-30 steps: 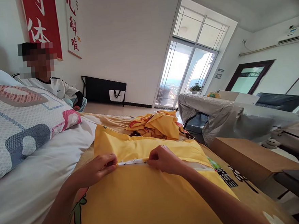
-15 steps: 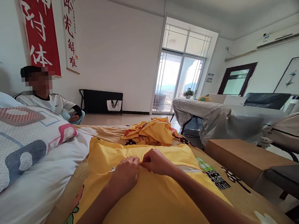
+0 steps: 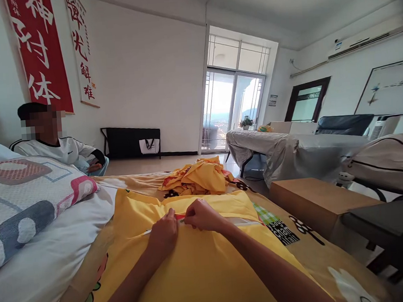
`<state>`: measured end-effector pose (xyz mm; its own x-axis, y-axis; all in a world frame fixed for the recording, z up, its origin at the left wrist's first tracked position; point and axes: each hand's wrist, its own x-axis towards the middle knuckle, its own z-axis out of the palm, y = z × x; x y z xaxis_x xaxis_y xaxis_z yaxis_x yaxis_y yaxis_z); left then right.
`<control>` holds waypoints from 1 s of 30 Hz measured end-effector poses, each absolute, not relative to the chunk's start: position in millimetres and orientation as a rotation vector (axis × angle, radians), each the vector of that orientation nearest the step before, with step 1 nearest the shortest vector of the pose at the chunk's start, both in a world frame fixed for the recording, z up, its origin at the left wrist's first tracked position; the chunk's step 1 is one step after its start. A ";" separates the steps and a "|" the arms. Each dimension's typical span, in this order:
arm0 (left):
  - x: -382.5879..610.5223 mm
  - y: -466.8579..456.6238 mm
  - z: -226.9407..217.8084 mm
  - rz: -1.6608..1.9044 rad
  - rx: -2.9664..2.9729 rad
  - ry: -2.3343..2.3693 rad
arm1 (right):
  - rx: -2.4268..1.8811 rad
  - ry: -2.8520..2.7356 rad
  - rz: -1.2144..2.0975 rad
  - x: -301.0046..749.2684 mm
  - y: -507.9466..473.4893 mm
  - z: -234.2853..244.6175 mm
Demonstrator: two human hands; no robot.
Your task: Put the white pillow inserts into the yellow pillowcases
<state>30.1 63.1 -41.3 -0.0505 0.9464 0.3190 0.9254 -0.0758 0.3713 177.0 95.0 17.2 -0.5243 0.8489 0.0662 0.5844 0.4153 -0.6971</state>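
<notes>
A yellow pillowcase (image 3: 196, 271) lies in front of me, plump as if filled, with a slit across its upper part. White shows through the slit at both sides, and a bit of red print shows between my hands. My left hand (image 3: 163, 234) is closed on the slit's edge, left of the middle. Just right of it, my right hand (image 3: 203, 215) pinches the same edge with thumb and forefinger. Whatever small part lies between those fingertips is hidden.
A crumpled yellow cloth (image 3: 199, 176) lies beyond on the patterned bedspread (image 3: 319, 257). White bedding (image 3: 65, 234) and a patterned pillow (image 3: 29, 204) are at left, near a seated person (image 3: 66, 151). A brown box (image 3: 318, 195) and dark stool (image 3: 382, 221) stand at right.
My hands have drawn slightly apart at the slit, baring a strip of red print between them. The whole view has shifted a little to the right.
</notes>
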 end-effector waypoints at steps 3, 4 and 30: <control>28.3 62.6 -40.2 0.762 2.131 2.117 | -1.273 -2.253 0.869 184.5 95.2 17.0; 26.8 62.1 -39.3 0.758 2.129 2.118 | -1.283 -2.246 0.871 188.5 95.2 16.5; 134.5 66.8 -14.8 0.653 2.625 1.749 | -1.263 -2.130 0.618 299.0 95.4 -13.6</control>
